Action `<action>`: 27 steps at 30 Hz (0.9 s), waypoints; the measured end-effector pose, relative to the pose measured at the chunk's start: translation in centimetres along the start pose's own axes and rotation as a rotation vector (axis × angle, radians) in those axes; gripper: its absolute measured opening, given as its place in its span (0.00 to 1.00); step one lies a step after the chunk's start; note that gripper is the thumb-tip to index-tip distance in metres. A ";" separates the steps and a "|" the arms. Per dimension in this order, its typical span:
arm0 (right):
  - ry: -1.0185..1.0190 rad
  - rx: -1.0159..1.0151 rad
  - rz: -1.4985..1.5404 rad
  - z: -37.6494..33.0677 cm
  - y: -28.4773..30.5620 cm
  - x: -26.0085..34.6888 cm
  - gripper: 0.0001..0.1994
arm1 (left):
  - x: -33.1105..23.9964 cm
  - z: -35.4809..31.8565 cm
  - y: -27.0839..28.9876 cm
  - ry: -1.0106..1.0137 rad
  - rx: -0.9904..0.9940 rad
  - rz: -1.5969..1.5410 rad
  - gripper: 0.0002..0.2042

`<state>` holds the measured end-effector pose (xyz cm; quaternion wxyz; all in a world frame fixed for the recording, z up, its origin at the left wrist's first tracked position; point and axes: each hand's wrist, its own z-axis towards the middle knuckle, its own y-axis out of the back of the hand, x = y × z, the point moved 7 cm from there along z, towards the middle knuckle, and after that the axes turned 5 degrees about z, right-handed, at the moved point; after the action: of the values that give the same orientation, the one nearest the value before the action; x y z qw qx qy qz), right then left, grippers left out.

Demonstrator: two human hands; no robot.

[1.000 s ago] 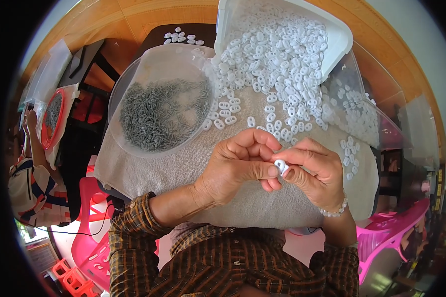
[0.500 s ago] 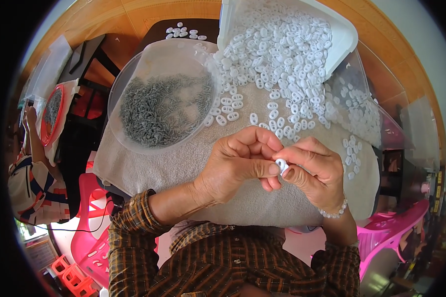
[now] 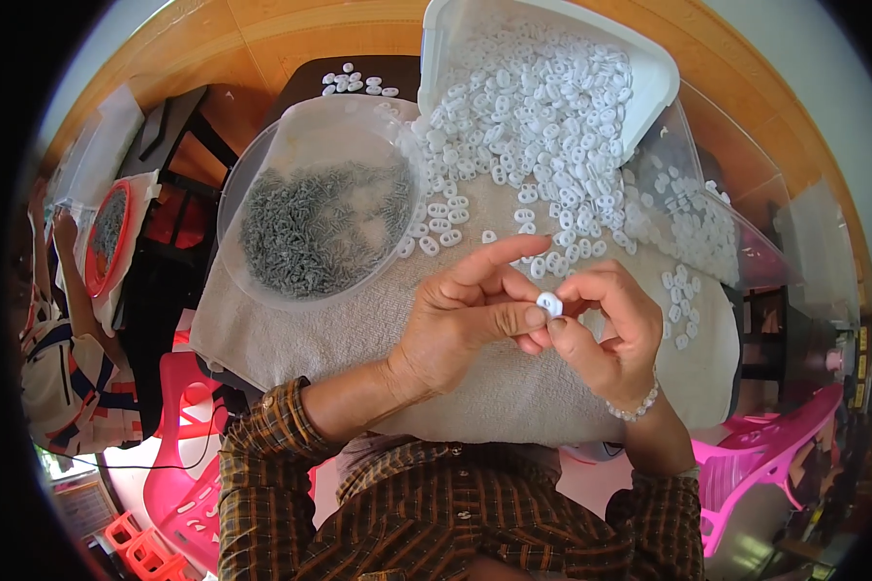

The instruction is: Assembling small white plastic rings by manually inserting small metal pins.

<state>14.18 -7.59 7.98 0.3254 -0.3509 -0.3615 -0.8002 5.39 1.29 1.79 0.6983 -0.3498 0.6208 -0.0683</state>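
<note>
Head view: white 2-hole piece [image 3: 549,304] up between both hands, over the towel [image 3: 291,334]; left hand [image 3: 460,324] fingers pinch it, thumb on the near side, likely to steady it; right hand [image 3: 615,334] fingers curl at its right edge, cannot tell if gripping; loose white pieces [image 3: 557,263] just beyond, seemingly for easy reach; white tub [image 3: 665,82] tipped, likely so they spill forward; clear bowl [image 3: 227,208] of grey bits [image 3: 286,242] at left, probably to keep kinds apart.
</note>
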 end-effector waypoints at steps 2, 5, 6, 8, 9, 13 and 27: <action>0.040 -0.013 -0.059 -0.1 -0.2 0.2 0.06 | 0.3 -0.1 0.8 0.004 -0.027 0.007 0.17; 0.061 -0.030 -0.136 -0.2 0.0 0.2 0.05 | 0.1 0.1 0.7 -0.037 -0.011 0.096 0.12; 0.048 -0.025 -0.136 -0.2 0.0 0.0 0.05 | 0.0 0.1 0.6 -0.035 -0.011 0.101 0.12; 0.031 -0.020 -0.147 -0.4 0.4 -0.4 0.04 | 0.2 0.1 0.4 -0.004 -0.026 0.102 0.08; 0.012 -0.017 -0.163 -0.4 0.5 -0.6 0.04 | 0.3 0.2 0.5 0.003 -0.016 0.111 0.08; -0.178 -0.096 -0.144 -0.1 2.5 -1.3 0.03 | 0.8 0.8 0.7 0.014 -0.053 0.210 0.09; -0.545 0.103 -1.142 -3.1 13.0 -5.8 0.08 | 0.8 1.7 -0.7 -0.403 0.022 1.260 0.04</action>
<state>26.40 -15.39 6.41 -0.2398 -0.2777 -0.5997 -0.7112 7.37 1.05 1.53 0.7106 0.0817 0.5631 0.4139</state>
